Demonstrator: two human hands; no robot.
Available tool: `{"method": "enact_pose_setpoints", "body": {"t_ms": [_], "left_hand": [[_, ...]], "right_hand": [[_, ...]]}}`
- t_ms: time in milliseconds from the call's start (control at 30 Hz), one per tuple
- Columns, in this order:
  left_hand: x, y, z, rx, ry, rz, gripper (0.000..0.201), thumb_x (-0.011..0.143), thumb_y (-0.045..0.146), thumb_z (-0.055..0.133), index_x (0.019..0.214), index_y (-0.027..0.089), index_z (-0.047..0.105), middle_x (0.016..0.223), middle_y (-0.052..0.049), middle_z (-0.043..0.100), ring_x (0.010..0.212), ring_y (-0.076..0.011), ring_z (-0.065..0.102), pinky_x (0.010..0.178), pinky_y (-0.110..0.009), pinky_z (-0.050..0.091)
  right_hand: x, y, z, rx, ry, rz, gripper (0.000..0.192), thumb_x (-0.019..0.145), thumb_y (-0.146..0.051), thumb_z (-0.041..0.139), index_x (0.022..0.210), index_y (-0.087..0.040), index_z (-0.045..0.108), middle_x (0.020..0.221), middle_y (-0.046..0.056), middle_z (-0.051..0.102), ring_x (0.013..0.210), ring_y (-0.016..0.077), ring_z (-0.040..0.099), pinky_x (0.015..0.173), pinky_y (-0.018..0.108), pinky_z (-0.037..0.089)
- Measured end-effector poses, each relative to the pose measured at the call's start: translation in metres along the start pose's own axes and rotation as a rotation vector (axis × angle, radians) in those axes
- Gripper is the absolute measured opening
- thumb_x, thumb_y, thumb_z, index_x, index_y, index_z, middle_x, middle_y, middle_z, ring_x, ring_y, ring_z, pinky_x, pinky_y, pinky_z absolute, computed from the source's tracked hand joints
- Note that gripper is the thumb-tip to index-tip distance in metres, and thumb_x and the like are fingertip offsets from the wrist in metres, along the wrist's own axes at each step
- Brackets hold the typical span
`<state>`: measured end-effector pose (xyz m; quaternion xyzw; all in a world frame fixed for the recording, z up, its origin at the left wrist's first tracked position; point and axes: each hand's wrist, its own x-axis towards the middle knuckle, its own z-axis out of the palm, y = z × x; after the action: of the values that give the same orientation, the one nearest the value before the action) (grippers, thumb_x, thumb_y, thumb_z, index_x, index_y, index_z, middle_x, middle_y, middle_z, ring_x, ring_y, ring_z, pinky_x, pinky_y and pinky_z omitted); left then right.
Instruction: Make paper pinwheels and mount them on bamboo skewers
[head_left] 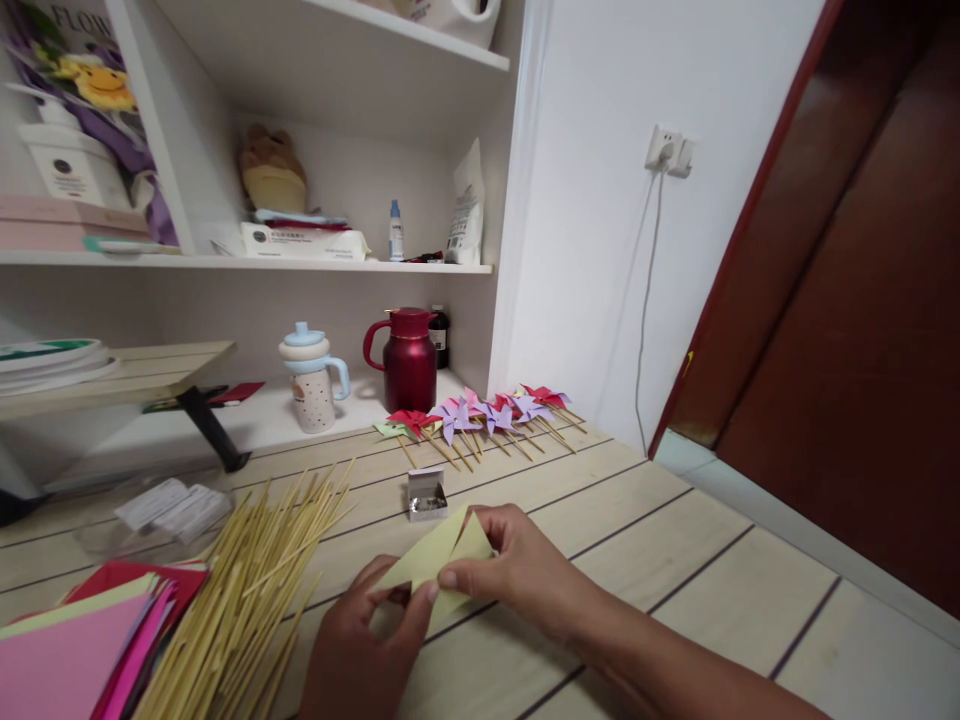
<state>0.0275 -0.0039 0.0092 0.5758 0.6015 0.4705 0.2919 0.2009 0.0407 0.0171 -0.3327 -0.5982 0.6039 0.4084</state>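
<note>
Between my hands is a sheet of pale yellow paper [425,550] with slits cut in it and its corners partly bent. My left hand [375,630] pinches its left and lower part, the thumb near the middle. With thumb and fingers, my right hand [517,565] grips the right side, where a slit opens near the upper corner. Just beyond the paper stands a small open box [427,505] with tiny metal pieces inside. Farther back lie several paper pinwheels [495,415] on sticks, in red, purple, pink and green.
A heap of thin wooden sticks [232,590] lies to the left, beside a stack of coloured paper [71,650]. Behind it is a clear plastic container [97,530]. A dotted cup [313,390] and red jug [410,365] stand at the back beneath a shelf [300,266].
</note>
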Motion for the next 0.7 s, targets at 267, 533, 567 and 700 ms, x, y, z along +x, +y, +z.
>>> {"method": "enact_pose_setpoints", "body": {"t_ms": [267, 533, 567, 700], "left_hand": [[0.010, -0.025, 0.006, -0.502, -0.015, -0.175, 0.054, 0.057, 0.050, 0.082, 0.101, 0.020, 0.071, 0.111, -0.009, 0.075, 0.108, -0.0257, 0.066, 0.094, -0.035, 0.052], [0.007, -0.012, 0.005, -0.523, -0.120, -0.318, 0.042, 0.057, 0.048, 0.083, 0.084, 0.018, 0.074, 0.088, -0.005, 0.079, 0.092, -0.0249, 0.071, 0.084, -0.031, 0.054], [0.007, -0.011, 0.004, -0.519, -0.124, -0.322, 0.041, 0.056, 0.048, 0.083, 0.081, 0.018, 0.073, 0.084, -0.004, 0.078, 0.088, -0.0239, 0.071, 0.081, -0.030, 0.054], [0.007, -0.009, 0.002, -0.480, -0.083, -0.310, 0.041, 0.052, 0.052, 0.083, 0.071, 0.018, 0.072, 0.070, -0.001, 0.075, 0.076, -0.0214, 0.068, 0.072, -0.028, 0.053]], "right_hand": [[0.003, 0.005, 0.016, 0.461, 0.191, 0.083, 0.033, 0.059, -0.021, 0.084, 0.088, -0.010, 0.076, 0.079, 0.008, 0.075, 0.067, 0.0167, 0.064, 0.066, 0.026, 0.046], [0.002, 0.015, 0.025, 0.551, 0.068, 0.112, 0.030, 0.057, -0.017, 0.082, 0.086, -0.010, 0.077, 0.077, 0.008, 0.076, 0.066, 0.0169, 0.064, 0.070, 0.028, 0.046], [0.002, 0.016, 0.026, 0.550, 0.073, 0.125, 0.030, 0.057, -0.017, 0.082, 0.085, -0.010, 0.077, 0.076, 0.008, 0.076, 0.066, 0.0169, 0.064, 0.070, 0.028, 0.046], [0.002, 0.017, 0.027, 0.531, 0.101, 0.168, 0.033, 0.055, -0.018, 0.084, 0.085, -0.009, 0.076, 0.073, 0.009, 0.076, 0.063, 0.0170, 0.064, 0.066, 0.028, 0.047]]}}
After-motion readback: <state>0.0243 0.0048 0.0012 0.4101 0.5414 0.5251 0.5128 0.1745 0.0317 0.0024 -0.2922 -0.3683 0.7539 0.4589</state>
